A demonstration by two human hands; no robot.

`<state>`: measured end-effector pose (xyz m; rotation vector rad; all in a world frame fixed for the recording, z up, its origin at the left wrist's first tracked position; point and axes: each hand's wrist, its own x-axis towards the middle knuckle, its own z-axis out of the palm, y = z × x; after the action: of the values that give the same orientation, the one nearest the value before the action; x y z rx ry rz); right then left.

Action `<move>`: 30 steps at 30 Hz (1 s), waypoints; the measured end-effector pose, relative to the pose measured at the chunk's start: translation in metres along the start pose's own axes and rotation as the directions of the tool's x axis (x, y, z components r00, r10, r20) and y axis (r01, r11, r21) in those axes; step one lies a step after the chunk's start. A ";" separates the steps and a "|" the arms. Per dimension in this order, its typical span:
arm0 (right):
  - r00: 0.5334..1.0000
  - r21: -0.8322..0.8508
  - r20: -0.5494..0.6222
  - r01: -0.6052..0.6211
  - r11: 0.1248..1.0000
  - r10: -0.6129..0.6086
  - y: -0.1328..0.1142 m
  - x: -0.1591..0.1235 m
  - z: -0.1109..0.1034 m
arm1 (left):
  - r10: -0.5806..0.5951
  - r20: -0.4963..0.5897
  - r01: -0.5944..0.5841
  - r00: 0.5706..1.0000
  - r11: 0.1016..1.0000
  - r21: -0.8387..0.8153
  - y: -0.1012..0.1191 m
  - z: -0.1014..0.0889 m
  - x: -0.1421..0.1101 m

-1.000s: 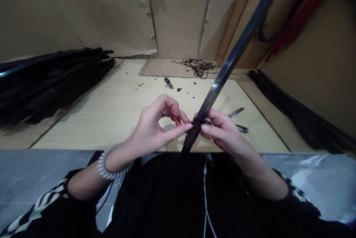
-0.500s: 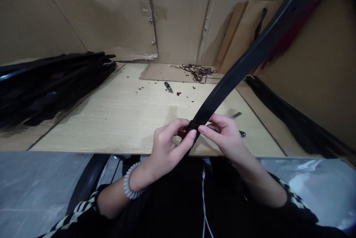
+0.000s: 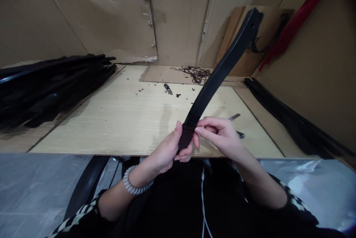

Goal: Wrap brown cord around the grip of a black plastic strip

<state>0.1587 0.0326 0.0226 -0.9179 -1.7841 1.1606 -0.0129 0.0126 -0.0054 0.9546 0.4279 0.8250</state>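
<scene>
A long black curved sheath-like strip [image 3: 219, 71] rises from my hands toward the upper right, its tip near the cardboard wall. My left hand [image 3: 169, 149] is wrapped round its lower end, just under a dark cord wrap [image 3: 188, 128]. My right hand [image 3: 222, 136] pinches the strip at that wrap, thumb and forefinger closed on it. Both hands hover over the near edge of the light wooden board [image 3: 122, 115].
A stack of black strips [image 3: 50, 85] lies at the left and another [image 3: 289, 115] along the right. Small thread snips [image 3: 168, 88], a tangle of dark cord [image 3: 196, 72] and cord bits sit at the back. Scissors [image 3: 237, 124] lie behind my right hand.
My left hand went from pinching at the wrap to gripping the strip's lower end. The strip swung and turned, so its broad face and tip now show.
</scene>
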 end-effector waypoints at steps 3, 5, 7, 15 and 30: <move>0.996 -0.106 0.002 0.087 0.991 -0.087 -0.003 -0.002 -0.006 | 0.003 0.030 -0.002 1.000 0.999 -0.043 -0.001 -0.002 0.000; 0.986 -0.239 0.017 0.165 0.957 -0.166 -0.005 -0.005 -0.010 | 0.003 0.047 0.001 0.999 0.997 -0.079 -0.001 -0.003 -0.001; 0.971 -0.333 0.049 0.236 0.913 -0.233 -0.005 -0.008 -0.015 | -0.005 0.061 0.011 0.998 0.994 -0.107 0.000 -0.005 -0.002; 0.983 -0.266 0.145 0.147 0.953 -0.111 0.002 -0.006 -0.023 | 0.001 0.097 0.019 0.995 0.979 -0.204 -0.001 -0.007 -0.004; 0.987 0.157 0.099 -0.145 0.977 0.130 0.006 0.008 0.006 | 0.054 -0.102 -0.058 0.993 0.997 -0.040 -0.003 0.000 0.000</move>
<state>0.1514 0.0394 0.0174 -0.9164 -1.6863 1.4335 -0.0116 0.0111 -0.0077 0.8904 0.4706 0.9330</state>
